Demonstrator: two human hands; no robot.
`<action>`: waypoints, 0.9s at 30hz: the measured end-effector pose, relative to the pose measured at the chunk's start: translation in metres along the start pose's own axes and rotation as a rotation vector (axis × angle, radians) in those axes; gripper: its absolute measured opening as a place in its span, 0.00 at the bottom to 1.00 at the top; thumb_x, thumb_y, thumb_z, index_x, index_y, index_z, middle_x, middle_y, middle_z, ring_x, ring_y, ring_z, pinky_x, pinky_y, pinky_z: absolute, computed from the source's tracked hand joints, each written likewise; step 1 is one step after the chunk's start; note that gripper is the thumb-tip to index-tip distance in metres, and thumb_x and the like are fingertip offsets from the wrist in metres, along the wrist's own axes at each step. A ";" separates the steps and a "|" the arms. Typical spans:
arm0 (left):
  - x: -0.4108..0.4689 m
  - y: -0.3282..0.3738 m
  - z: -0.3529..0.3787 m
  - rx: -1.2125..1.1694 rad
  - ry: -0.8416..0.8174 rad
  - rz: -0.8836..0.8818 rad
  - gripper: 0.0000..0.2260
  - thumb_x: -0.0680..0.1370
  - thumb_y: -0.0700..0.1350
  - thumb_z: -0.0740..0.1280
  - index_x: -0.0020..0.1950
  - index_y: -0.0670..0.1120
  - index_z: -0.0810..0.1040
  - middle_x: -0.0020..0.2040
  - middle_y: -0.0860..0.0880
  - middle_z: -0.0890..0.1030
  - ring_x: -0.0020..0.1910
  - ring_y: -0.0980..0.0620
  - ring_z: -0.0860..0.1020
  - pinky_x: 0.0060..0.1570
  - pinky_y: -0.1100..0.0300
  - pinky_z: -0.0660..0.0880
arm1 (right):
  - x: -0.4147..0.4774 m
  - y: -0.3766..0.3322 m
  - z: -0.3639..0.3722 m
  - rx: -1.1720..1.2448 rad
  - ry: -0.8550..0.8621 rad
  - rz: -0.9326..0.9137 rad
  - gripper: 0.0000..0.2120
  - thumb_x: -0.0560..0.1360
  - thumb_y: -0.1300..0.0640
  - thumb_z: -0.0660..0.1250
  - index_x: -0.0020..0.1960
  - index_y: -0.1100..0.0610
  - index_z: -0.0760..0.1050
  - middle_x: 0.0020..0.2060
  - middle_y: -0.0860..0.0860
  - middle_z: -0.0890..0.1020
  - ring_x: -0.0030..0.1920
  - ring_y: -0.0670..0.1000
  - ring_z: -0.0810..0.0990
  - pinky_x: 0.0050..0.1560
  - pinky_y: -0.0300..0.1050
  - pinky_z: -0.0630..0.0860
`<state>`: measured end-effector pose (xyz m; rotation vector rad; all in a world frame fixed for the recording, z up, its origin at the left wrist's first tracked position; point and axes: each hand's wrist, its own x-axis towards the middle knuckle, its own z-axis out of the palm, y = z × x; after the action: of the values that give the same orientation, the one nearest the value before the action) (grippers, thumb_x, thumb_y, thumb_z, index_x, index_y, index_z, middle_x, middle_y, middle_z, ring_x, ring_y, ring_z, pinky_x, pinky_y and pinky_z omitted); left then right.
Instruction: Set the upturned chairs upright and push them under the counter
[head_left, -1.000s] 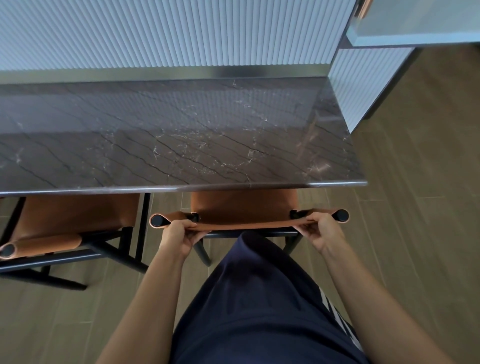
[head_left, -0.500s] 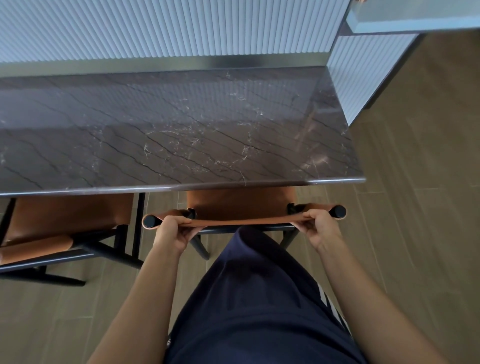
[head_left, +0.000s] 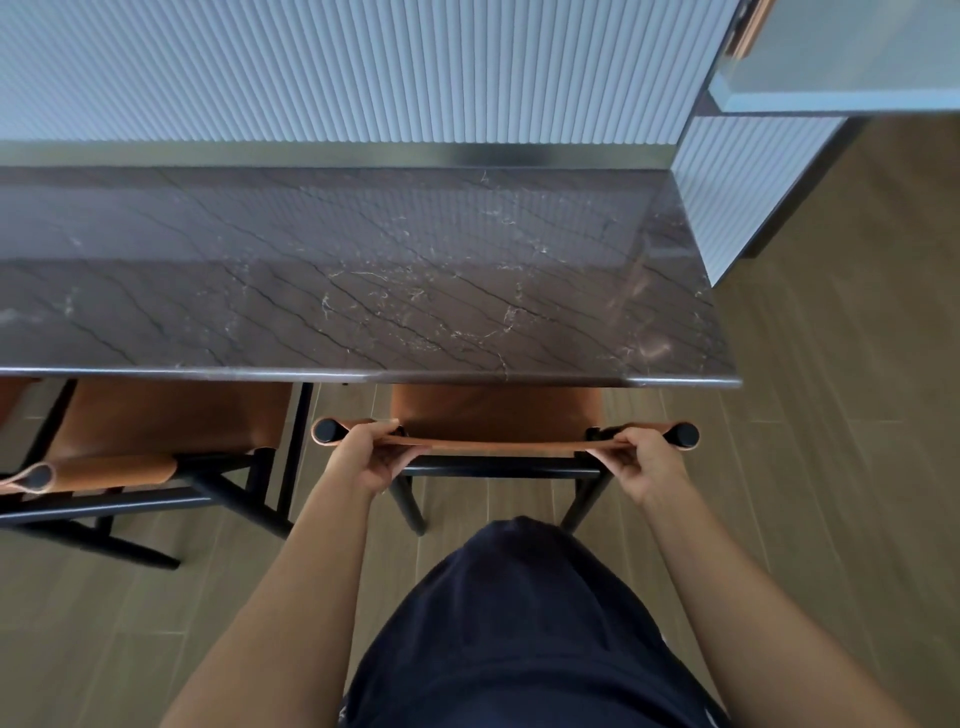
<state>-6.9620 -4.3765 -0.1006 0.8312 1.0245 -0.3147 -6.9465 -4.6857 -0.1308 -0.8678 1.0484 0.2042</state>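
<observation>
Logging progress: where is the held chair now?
The chair stands upright at centre of the head view, seat partly under the counter, right of the other chair; left hand and right hand grip its backrest.

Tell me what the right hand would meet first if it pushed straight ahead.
The right hand grips the chair back. Ahead lies the counter edge, though it might pass beneath; height unclear.

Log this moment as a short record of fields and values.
left hand: grips the left end of the backrest
right hand: grips the backrest's right end
held chair: upright, seat partly under the counter
other chair: to the left, partly under the counter, turned at an angle
</observation>
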 end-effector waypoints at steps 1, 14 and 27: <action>-0.003 -0.002 0.001 -0.018 0.003 0.016 0.03 0.79 0.35 0.64 0.46 0.36 0.73 0.47 0.37 0.79 0.49 0.36 0.79 0.45 0.45 0.81 | -0.001 -0.001 0.000 -0.003 -0.011 0.004 0.07 0.75 0.74 0.60 0.45 0.64 0.71 0.46 0.62 0.76 0.45 0.59 0.79 0.49 0.61 0.80; -0.084 -0.078 -0.013 -0.216 -0.036 0.290 0.17 0.82 0.40 0.60 0.69 0.36 0.69 0.64 0.38 0.76 0.56 0.41 0.79 0.58 0.50 0.76 | -0.071 0.023 -0.037 -0.200 -0.365 0.107 0.22 0.80 0.46 0.62 0.61 0.64 0.70 0.57 0.63 0.79 0.58 0.61 0.79 0.59 0.57 0.76; -0.157 -0.128 -0.094 -0.191 0.079 0.517 0.16 0.80 0.41 0.63 0.68 0.43 0.72 0.54 0.46 0.82 0.54 0.47 0.82 0.53 0.53 0.78 | -0.147 0.076 -0.043 -0.526 -0.628 0.043 0.18 0.81 0.43 0.57 0.60 0.52 0.78 0.56 0.54 0.84 0.57 0.53 0.82 0.55 0.53 0.77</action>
<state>-7.1769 -4.4136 -0.0504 0.9057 0.8602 0.2530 -7.0917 -4.6299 -0.0589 -1.1488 0.4199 0.7614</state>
